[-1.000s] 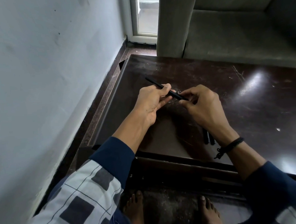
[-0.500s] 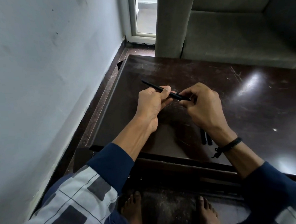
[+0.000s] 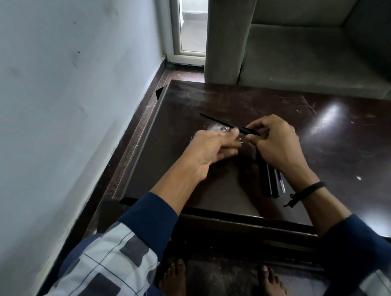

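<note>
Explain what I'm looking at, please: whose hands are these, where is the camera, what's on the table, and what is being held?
No machine here: these are a person's two bare hands, filmed by one wide-angle camera worn on the head, looking down. The right hand pinches a slim black pen over a dark table. The left hand is blurred beside it; I cannot tell whether it grips anything. A few more pens lie on the table under the right wrist. A grey sofa stands behind.

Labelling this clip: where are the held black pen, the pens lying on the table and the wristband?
black pen (image 3: pixel 225 122), head view, mid shaft.
pens on the table (image 3: pixel 264 180), head view, leftmost barrel.
wristband (image 3: pixel 311 187), head view, cord across wrist.
</note>
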